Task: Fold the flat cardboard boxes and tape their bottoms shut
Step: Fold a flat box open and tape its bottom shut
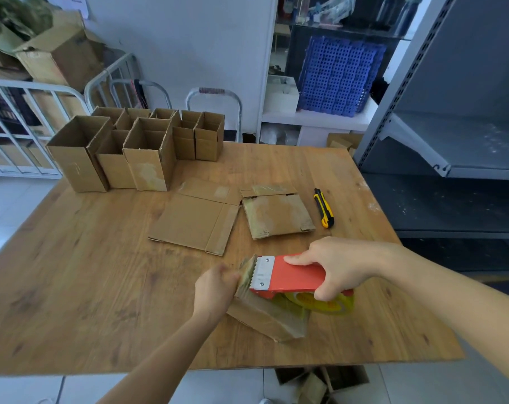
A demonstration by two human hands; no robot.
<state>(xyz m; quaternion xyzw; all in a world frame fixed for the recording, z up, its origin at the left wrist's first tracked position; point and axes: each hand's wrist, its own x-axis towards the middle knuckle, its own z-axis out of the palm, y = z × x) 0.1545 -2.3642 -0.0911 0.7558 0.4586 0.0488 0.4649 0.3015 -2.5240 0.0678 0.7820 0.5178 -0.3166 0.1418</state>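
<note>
Cardboard box [270,319] lower centre of frame, lying on table [72,272], brown tape across it. Right hand [337,266] wrapped round red tape dispenser [294,275], which sits on the box top. Left hand [215,290] curled round the box's left end; blurred. Above: flat boxes [192,220], utility knife [323,207] to their right. Folded boxes [136,147] upright, upper left.

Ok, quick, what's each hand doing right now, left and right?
Left hand: closed, gripping the end of the cardboard box, though blurred.
Right hand: closed, gripping the red tape dispenser over that box.
</note>
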